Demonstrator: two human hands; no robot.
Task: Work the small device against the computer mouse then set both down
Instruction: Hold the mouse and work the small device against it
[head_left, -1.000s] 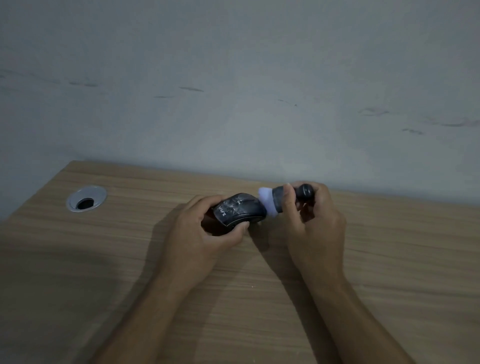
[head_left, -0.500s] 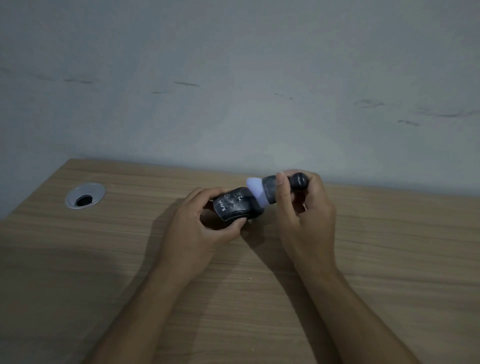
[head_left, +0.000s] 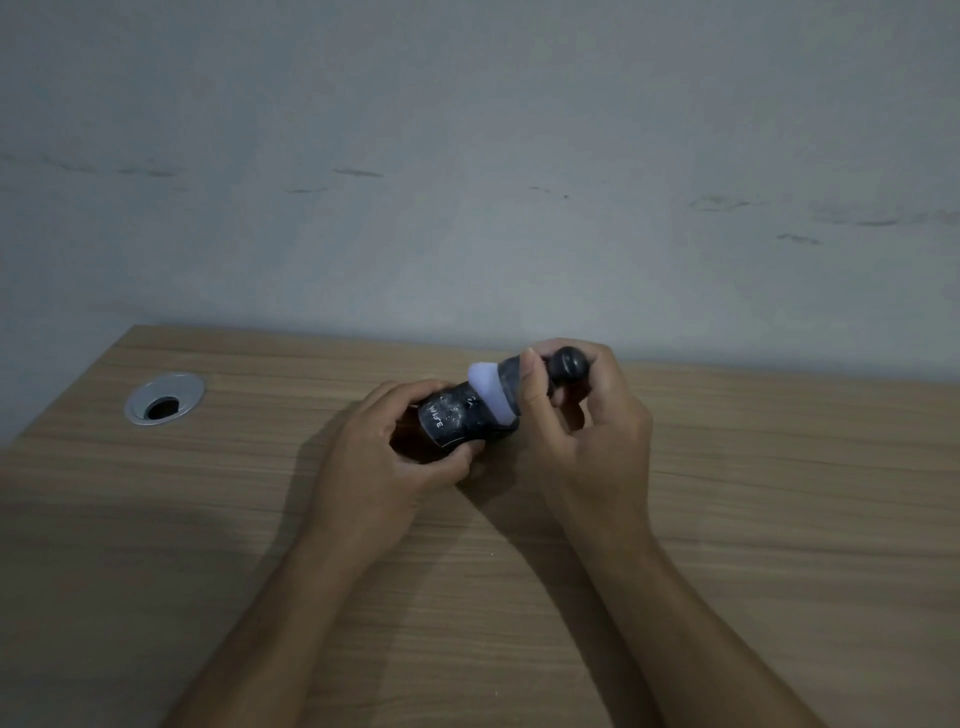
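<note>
A black computer mouse (head_left: 457, 418) with white lettering is gripped in my left hand (head_left: 387, 462), held just above the wooden desk (head_left: 753, 519). My right hand (head_left: 587, 431) grips a small dark device (head_left: 519, 382) with a round black knob at its far end and a pale white tip (head_left: 488, 387). The white tip rests against the top right of the mouse. My fingers hide the underside of the mouse and the middle of the device.
A round metal cable grommet (head_left: 164, 399) is set into the desk at the far left. A grey wall (head_left: 467, 182) rises directly behind the desk's back edge. Both forearms reach in from the bottom of the view.
The device's white tip has slid left, from beside the mouse's right end onto its top. Both hands have lifted and turned slightly, tilting the mouse.
</note>
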